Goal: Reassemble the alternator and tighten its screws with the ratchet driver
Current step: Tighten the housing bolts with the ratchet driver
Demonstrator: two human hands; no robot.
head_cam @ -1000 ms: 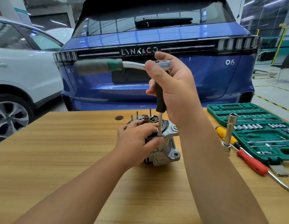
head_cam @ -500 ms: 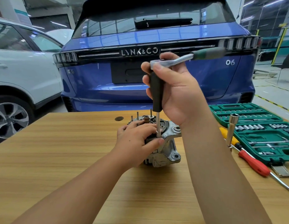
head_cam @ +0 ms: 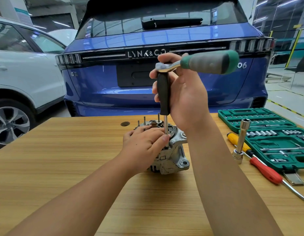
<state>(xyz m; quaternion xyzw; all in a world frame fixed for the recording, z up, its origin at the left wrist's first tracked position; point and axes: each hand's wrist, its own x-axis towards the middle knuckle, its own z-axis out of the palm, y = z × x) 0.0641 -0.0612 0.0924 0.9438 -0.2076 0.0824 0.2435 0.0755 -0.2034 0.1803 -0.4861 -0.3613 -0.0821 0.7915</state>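
While the left hand (head_cam: 144, 147) presses the alternator (head_cam: 171, 157), right-hand fingers (head_cam: 154, 87) wrap the upright ratchet driver (head_cam: 163, 92) above it.

Both forearms bare to frame edge, no sleeves, gloves, watch or rings visible. Left hand (head_cam: 144, 147) w/ small dark mole on back; right hand (head_cam: 187, 99) unmarked.

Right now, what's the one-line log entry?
step: tightening screw | right hand: grips ratchet driver | left hand: steadies alternator | table
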